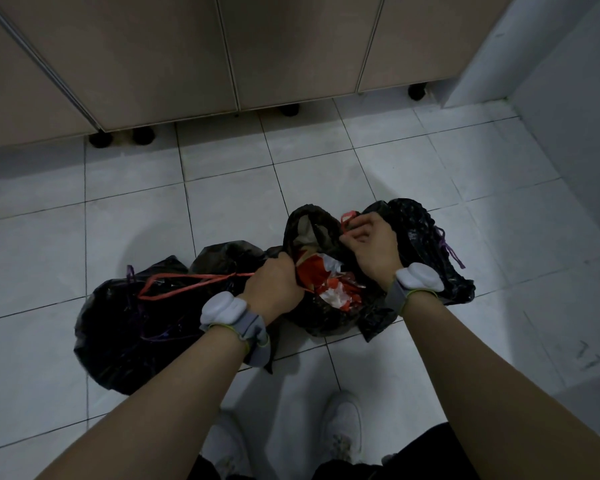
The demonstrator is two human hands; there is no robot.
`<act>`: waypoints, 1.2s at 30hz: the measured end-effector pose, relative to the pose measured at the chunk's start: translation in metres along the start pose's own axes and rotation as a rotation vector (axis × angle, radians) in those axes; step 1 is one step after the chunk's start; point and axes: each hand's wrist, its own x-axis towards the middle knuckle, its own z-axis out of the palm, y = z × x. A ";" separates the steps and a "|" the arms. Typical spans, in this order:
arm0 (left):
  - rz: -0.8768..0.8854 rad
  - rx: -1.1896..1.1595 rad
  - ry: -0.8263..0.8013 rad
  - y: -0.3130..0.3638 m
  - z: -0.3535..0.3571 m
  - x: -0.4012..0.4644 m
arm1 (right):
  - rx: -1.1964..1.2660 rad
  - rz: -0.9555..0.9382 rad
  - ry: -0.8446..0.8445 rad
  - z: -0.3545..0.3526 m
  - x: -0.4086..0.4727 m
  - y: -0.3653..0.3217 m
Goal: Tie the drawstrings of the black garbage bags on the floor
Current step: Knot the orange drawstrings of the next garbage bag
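Three black garbage bags lie on the white tiled floor. The middle bag (323, 317) is open, with red and white wrappers (329, 285) showing inside. My left hand (274, 285) grips its left rim and a red drawstring (187, 282) that loops out to the left. My right hand (371, 244) pinches the red drawstring's other loop (347, 216) at the bag's far right rim. The left bag (125, 327) has a purple drawstring (153, 336) and lies under the red loop. The right bag (426, 244), behind my right hand, also has a purple drawstring (449, 251).
Beige cabinets (194, 53) on black feet stand along the back. A white wall (568, 109) closes the right side. My white shoes (342, 427) are just below the bags. Bare tiles (229, 188) lie between the bags and the cabinets.
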 end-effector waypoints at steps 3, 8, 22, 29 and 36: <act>-0.033 0.069 0.008 0.000 -0.006 -0.001 | 0.017 0.011 0.005 -0.005 -0.001 -0.003; -0.089 0.033 0.054 -0.007 -0.025 -0.009 | -0.077 -0.071 0.006 -0.012 -0.016 -0.012; 0.016 -0.497 0.320 0.022 -0.059 -0.042 | -0.035 -0.261 0.122 -0.037 -0.045 -0.032; 0.026 -0.851 0.250 0.032 -0.067 -0.050 | 0.121 -0.278 0.048 -0.041 -0.060 -0.044; 0.230 -0.661 0.294 0.038 -0.053 -0.054 | 0.275 -0.250 -0.028 -0.034 -0.062 -0.043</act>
